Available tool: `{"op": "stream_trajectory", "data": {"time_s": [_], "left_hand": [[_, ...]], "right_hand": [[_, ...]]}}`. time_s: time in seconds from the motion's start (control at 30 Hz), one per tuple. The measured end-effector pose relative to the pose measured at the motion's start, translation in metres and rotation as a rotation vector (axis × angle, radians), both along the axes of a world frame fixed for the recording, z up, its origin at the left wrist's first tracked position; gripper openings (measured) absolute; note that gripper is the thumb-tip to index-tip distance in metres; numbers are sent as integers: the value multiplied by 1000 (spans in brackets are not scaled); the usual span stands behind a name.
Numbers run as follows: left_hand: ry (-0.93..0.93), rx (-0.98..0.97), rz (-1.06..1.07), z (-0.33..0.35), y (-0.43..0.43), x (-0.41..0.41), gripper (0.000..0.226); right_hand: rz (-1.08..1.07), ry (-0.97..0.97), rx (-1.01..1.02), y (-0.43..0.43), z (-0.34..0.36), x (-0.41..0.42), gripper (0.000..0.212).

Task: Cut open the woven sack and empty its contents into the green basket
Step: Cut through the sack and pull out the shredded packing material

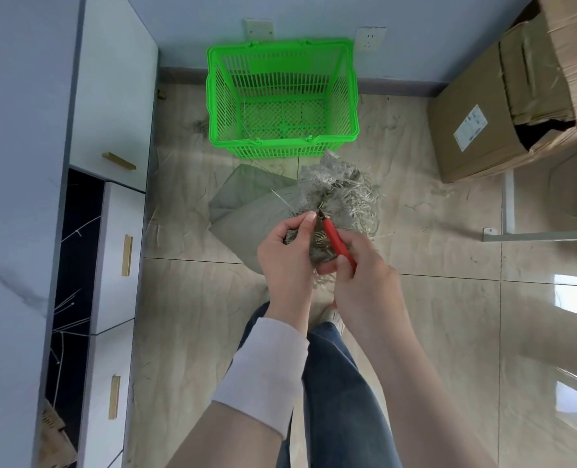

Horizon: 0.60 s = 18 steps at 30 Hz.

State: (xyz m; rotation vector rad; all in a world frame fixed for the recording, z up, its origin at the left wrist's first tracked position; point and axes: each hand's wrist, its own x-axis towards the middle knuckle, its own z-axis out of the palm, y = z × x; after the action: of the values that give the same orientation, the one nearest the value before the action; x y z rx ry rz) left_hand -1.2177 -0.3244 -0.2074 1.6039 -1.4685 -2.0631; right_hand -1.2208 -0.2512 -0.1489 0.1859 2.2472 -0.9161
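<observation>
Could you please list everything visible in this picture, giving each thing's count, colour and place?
green basket: one, green, upright on the floor by the far wall.
woven sack: one, grey, on the floor in front of the basket, frayed top bunched.
cutter: one, red handles, at the sack's neck.
cardboard box: one, brown, at right, flaps open.
cabinet: one, white with brass handles, at left.
wall sockets: two, white, behind the basket.
loose strands: many, pale, scattered on the floor.
left hand: one, grips the sack's neck.
right hand: one, holds the cutter.
</observation>
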Motion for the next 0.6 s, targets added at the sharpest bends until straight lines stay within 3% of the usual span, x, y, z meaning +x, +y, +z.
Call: {"op": "stream_trajectory", "data": {"time_s": [0.6], "left_hand": [[6,-145,-64,1,-1,1,11]], "right_hand": [[18,-17,32,0,-3,-1,36]]}}
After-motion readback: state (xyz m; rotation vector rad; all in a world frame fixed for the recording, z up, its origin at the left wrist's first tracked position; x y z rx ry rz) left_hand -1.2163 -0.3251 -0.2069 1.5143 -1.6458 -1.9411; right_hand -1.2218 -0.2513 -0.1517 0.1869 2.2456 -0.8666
